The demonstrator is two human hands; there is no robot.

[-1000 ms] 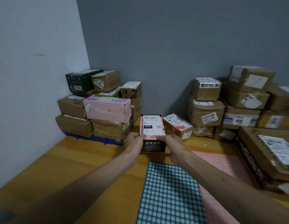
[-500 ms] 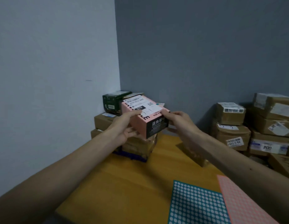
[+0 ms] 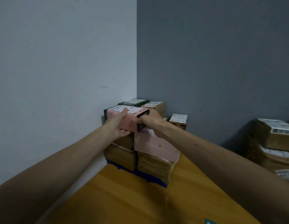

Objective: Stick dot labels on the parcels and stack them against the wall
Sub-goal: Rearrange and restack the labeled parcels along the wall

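Observation:
A pink and black parcel point(image 3: 130, 122) with a white shipping label on top is held over the corner stack point(image 3: 124, 156) of brown boxes by the left wall. My left hand point(image 3: 118, 125) grips its near left side, thumb on top and fingers underneath. My right hand point(image 3: 150, 122) grips its black right end. Whether the parcel touches the brown box beneath it is hidden by my hands. A larger pink parcel point(image 3: 155, 147) lies in the stack just below and to the right. No dot label can be made out on the held parcel.
A dark green box point(image 3: 134, 101) and a brown box point(image 3: 155, 105) sit behind the held parcel against the grey wall. Another labelled box point(image 3: 178, 120) stands further right. A second pile of brown parcels point(image 3: 272, 143) fills the right edge. A corner of the teal dot sheet point(image 3: 210, 221) shows on the wooden table point(image 3: 140, 199).
Both hands lifted the pink and black parcel from the table in front of me, carried it left and forward, and brought it over the corner stack. The view swung left with it.

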